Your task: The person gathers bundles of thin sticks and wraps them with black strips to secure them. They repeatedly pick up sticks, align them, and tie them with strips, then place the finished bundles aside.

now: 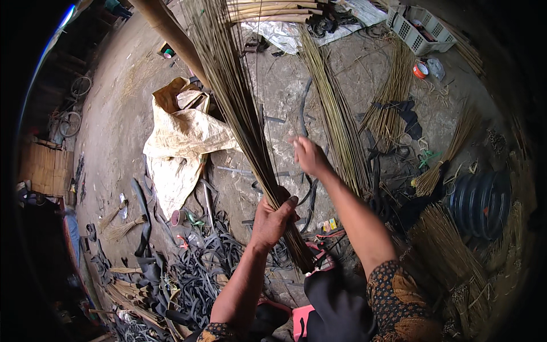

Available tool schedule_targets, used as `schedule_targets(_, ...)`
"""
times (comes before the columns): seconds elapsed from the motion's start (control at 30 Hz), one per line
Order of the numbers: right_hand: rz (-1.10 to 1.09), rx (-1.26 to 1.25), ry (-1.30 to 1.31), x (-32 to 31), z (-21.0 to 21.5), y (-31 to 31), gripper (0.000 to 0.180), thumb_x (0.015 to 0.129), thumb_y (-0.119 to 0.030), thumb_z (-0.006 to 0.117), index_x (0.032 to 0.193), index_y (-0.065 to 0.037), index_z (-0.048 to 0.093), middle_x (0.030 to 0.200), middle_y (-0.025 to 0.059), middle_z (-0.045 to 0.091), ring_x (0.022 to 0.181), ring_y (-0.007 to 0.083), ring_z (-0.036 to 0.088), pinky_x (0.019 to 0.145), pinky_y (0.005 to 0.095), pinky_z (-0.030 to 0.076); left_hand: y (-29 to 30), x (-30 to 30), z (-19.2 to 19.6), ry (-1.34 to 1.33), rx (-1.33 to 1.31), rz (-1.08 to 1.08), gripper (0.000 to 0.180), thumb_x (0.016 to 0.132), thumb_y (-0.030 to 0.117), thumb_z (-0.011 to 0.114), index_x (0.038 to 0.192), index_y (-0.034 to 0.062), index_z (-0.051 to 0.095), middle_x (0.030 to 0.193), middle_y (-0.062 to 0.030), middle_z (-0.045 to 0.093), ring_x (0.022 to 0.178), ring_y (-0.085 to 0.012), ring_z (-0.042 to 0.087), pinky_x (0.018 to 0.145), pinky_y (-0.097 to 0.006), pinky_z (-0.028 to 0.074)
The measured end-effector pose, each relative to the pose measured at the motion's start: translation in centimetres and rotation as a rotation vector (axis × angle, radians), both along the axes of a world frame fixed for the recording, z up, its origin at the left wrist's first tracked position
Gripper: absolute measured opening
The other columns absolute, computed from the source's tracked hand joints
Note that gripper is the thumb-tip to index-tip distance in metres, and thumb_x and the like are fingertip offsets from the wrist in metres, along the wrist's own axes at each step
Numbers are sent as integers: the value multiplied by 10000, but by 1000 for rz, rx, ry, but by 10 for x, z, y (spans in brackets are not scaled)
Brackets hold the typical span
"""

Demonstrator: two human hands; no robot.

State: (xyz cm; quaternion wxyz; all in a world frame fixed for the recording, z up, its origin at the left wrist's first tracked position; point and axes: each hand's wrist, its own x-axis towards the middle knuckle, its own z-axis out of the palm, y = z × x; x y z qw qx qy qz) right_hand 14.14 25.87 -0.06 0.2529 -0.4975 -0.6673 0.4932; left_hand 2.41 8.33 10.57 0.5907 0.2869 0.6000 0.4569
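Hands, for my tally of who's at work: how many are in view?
2: the left hand grips the stick bundle; the right hand is to the right of the bundle. More may be hidden in shadow.

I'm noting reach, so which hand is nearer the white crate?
Right. In the picture, the right hand is below and left of the white crate; the left hand, gripping the sticks, is lower and farther left.

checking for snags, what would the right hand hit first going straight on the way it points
The right hand would probably meet the bundle of thin sticks in the left hand; depth is unclear.
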Motion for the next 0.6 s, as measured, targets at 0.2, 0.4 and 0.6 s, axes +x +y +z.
schedule_targets(0.2,336,96,174,46,46,-156,459,957,-14,541,1413,-55,575,1266,260,664,1180,439,660,1010,470,545,4,-6,0,94,165,144,236,1015,218,740,1168,84,621,811,19,646,721,-65,613,615,-235,472)
schedule_targets(0.4,324,-848,697,80,-3,-204,830,1084,-689,320,1628,-67,394,1574,122,531,1374,190,546,1119,363,435,6,-4,20,-8,252,379,274,1016,208,735,1149,67,542,846,-34,620,643,-147,612,646,-328,542)
schedule_targets(0.6,395,-447,-630,154,-23,-264,410,1017,-477,610,1127,-97,719,1104,255,716,1027,445,696,879,539,554,16,-49,58,25,365,320,182,1031,130,688,1160,105,561,724,13,527,585,-105,517,573,-284,466)
